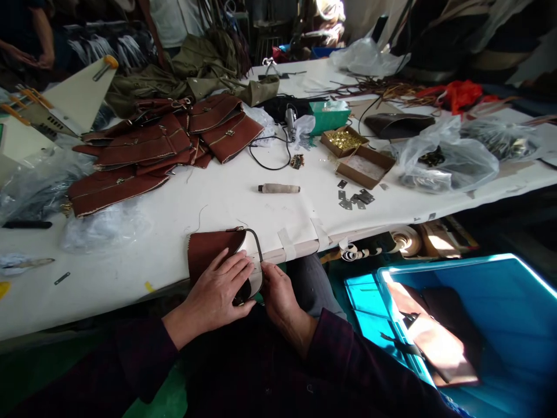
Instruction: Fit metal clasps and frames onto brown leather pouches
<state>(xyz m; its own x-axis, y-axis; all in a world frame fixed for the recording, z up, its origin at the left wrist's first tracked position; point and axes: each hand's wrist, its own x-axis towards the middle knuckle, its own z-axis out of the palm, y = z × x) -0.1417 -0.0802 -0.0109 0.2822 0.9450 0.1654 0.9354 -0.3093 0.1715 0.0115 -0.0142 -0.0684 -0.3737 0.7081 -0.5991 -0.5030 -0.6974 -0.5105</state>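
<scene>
A brown leather piece (211,247) lies at the table's front edge, with a thin dark strap (256,241) curving along its right side. My left hand (221,284) rests on the leather, its fingers stretched out flat and the thumb apart. Closed in a pinch, my right hand (281,296) grips the dark strap near its lower part. Both hands and the leather's lower end sit at or just past the edge, and part of that end is hidden under my left hand. Beyond them on the table is a wrapped tool handle (281,188).
Brown leather pieces (143,142) are heaped at the left, with olive bags (200,64) behind. Small boxes (365,165), metal plates (357,198) and a plastic bag (448,159) stand to the right. A blue crate (513,307) is below right. Other people stand at the back left.
</scene>
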